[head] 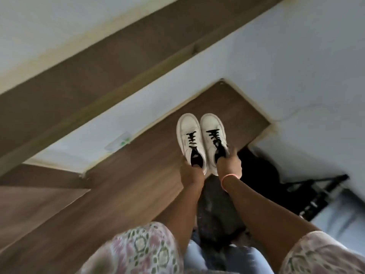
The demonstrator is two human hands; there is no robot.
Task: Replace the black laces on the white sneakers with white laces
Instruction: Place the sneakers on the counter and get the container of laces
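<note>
The two sneakers [201,139] sit side by side, toes pointing away from the person, both threaded with black laces [203,138]. They look light enough for one hand each, with stiff rubber soles and softer uppers that should give a little under a squeeze. The heel collar is probably the best place to hold: firm, easy to hook fingers into, and clear of the eyelets. The laces are limp cords, likely slack once a knot is undone, and best pinched near a crossing and drawn out row by row.

The left hand [190,172] grips the left sneaker at the heel, fingers curled round its back edge, so the shoe runs forward from the palm. The right hand [230,163] holds the right sneaker the same way, with fingers tucked into the dark opening at the collar and the thumb on the outer side; a pink band [227,179] circles that wrist. Both shoes lie just ahead of the hands, touching them at the heel, over a wooden tabletop [138,175]. Whether the soles rest on it or hang just above cannot be told, since the picture is blurred.

Well off to the left of the left hand, a small clear packet [118,144] with green in it lies at the tabletop's far edge. No white laces can be made out.
</note>
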